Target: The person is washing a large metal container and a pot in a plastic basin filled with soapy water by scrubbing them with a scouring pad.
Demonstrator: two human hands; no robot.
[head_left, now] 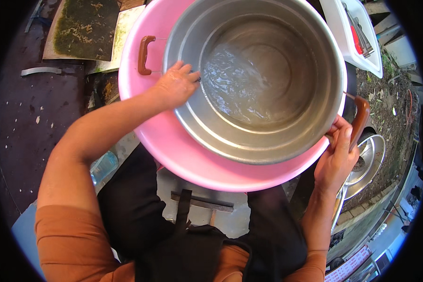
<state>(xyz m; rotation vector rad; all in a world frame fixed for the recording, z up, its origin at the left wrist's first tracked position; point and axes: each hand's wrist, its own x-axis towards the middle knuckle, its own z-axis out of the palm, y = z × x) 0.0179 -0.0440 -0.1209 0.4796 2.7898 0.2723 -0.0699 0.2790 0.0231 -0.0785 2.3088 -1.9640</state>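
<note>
A large metal pot (246, 148) with brown handles sits tilted in a wide pink basin (145, 113). Moving, rippled water (235, 84) lies in the bottom of the pot. My left hand (179, 84) reaches over the pot's left rim beside the left handle (144, 55). Its fingers are curled against the inner wall, with a small dark bit at the fingertips too unclear to name. At the lower right, my right hand (336, 152) grips the pot's rim just under the right handle (359, 121), thumb outside; some of its fingers are hidden.
A white plastic bin (372, 66) with metal and red-handled utensils stands at the upper right. Metal pans (373, 155) rest on the ground beyond my right wrist. A clear bluish bottle (104, 165) lies by my left knee. A mossy board (82, 28) is at the upper left.
</note>
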